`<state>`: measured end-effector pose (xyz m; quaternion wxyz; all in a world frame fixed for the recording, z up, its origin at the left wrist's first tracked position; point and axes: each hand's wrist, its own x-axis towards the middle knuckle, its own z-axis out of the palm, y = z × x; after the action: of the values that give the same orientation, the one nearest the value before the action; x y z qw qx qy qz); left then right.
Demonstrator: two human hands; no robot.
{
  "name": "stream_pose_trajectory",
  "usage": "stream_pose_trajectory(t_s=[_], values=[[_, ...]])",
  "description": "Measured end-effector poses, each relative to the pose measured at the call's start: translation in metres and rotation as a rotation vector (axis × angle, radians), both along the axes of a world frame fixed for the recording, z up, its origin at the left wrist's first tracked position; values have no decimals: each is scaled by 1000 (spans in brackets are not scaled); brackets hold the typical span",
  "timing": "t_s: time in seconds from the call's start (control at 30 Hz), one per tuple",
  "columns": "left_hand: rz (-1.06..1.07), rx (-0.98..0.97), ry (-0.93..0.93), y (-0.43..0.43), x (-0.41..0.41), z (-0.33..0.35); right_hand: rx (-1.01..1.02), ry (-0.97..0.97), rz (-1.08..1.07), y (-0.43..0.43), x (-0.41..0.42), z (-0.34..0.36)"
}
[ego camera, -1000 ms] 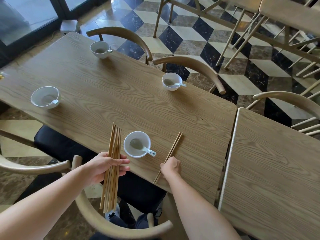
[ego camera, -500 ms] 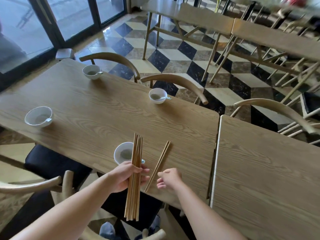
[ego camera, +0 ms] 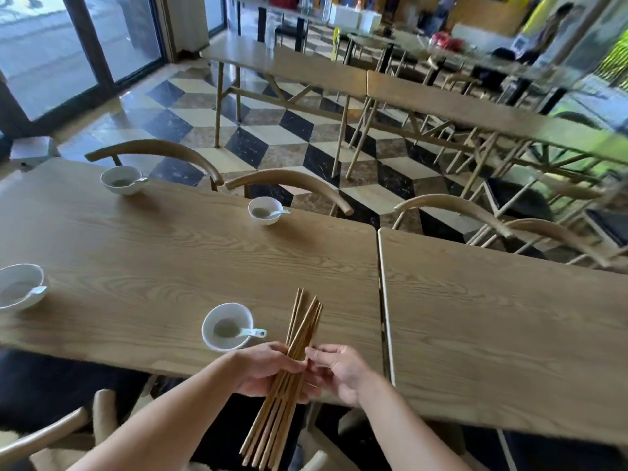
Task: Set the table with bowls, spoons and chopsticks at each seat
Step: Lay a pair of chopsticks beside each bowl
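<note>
My left hand [ego camera: 268, 368] is wrapped around a bundle of chopsticks [ego camera: 289, 385], fingers curled tight on the middle of it. The bundle slants over the near edge of the table [ego camera: 170, 253], tips fanning out above the wood, butt ends hanging down past the edge toward me. My right hand [ego camera: 339, 372] is right beside it, thumb and fingertips pinching at the sticks on the bundle's right side, the other fingers loosely bent. I can't tell whether a separate pair lies on the table under the fanned tips.

Just left of the bundle sits a white bowl [ego camera: 227, 326] near the table's near edge, with a spoon [ego camera: 249, 332] in it, handle pointing toward the chopsticks. Another bowl [ego camera: 20, 287] with a spoon sits at the table's left end. Two more stand along the far edge: one bowl [ego camera: 265, 209] toward the right, one bowl [ego camera: 121, 179] toward the left, each with a spoon and each in front of a chair back.

A second table [ego camera: 509, 317] butts against the right end of mine.
</note>
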<state>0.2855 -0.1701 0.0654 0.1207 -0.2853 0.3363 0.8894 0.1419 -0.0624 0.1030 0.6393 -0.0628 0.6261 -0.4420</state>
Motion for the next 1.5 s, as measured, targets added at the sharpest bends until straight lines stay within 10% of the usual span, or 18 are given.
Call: stream_pose_trajectory(t_s=[0.33, 1.5], values=[[18, -10, -84, 25, 25, 12, 83, 250, -191, 9, 16, -4], [99, -59, -179, -48, -13, -27, 22, 70, -227, -99, -65, -32]])
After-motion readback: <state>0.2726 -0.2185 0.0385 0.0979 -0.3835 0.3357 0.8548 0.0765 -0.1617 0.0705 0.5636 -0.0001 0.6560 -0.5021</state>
